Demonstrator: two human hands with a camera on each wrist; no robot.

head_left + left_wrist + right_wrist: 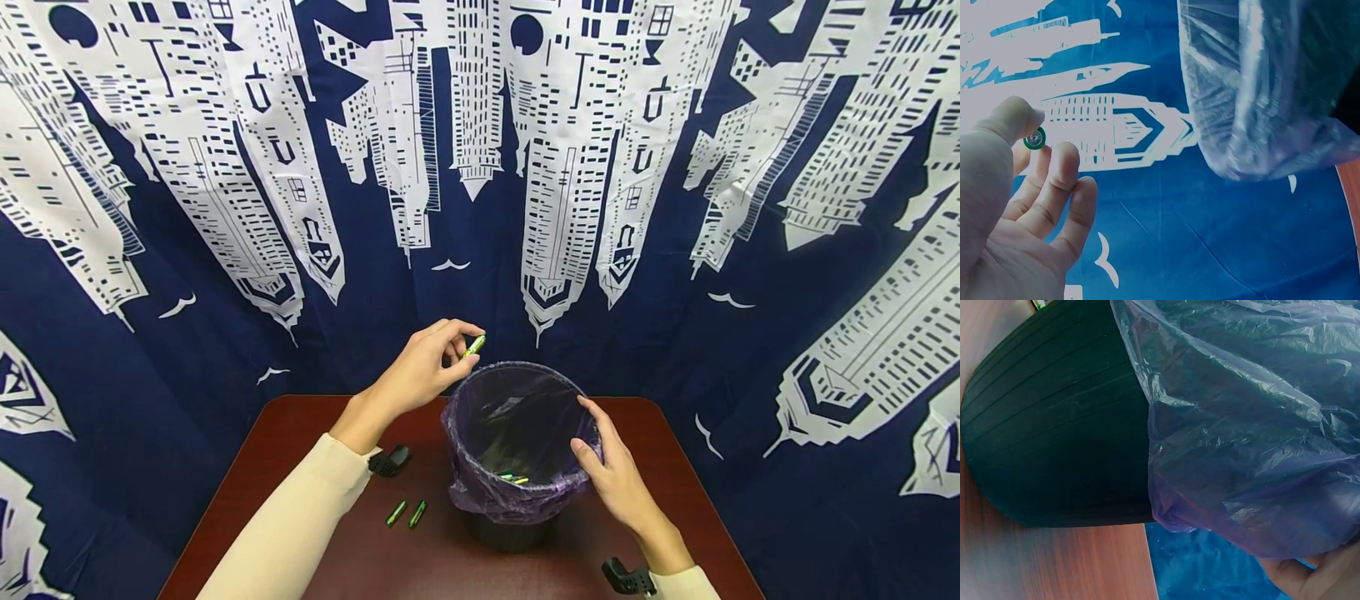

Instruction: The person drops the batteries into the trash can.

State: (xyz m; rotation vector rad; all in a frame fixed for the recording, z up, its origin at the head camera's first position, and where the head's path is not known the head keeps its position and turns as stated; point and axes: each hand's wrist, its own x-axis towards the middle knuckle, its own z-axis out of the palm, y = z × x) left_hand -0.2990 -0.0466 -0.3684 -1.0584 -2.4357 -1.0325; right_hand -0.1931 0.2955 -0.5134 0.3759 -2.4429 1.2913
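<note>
Two loose batteries (396, 513) are lying side by side on the table (375, 567), slightly apart, between its left edge and the bin (510, 537). The dark green bin is standing upright, nearer the table's right edge than its left, with a thin purple liner (502, 504) covering its rim and hanging crinkled down the outside.

The left hand (427, 362) is pinching one green and yellow battery (475, 346) between thumb and forefinger; its other fingers are bending loosely, touching nothing. That battery is hanging in the air just beside the far left part of the bin's rim. In the left wrist view its round metal end is facing the camera, with a green ring around it.

The right hand (615, 471) is gripping the bin's right side through the liner, its thumb reaching over the rim and its forefinger resting along it; the remaining fingers are mostly hiding. Inside, more batteries (521, 481) are lying at the bottom, too small to count surely.

Beyond the table's far edge, a navy cloth (450, 300) is hanging, showing white upside-down buildings and birds. Cream sleeves (292, 525) are covering both forearms.
</note>
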